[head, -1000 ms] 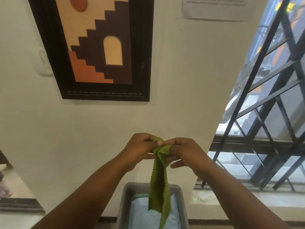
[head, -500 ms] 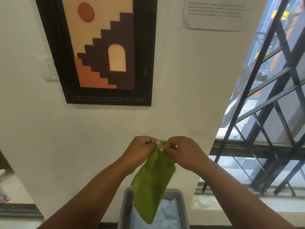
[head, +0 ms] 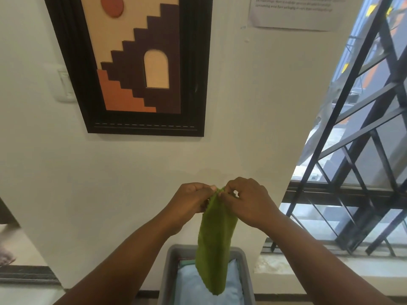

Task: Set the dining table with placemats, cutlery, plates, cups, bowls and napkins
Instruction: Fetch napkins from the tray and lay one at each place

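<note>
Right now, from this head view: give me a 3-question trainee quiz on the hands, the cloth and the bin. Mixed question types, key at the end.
1. True or false: the green napkin lies flat inside the grey bin.
2. Multiple choice: how is the napkin held? A) by the left hand alone B) by the right hand alone C) pinched at its top edge by both hands D) by neither hand
3. Fill in: the folded cloth visible in the bin under the napkin is light ____.

Key:
1. False; it hangs down from the hands, above the bin.
2. C
3. blue
</note>
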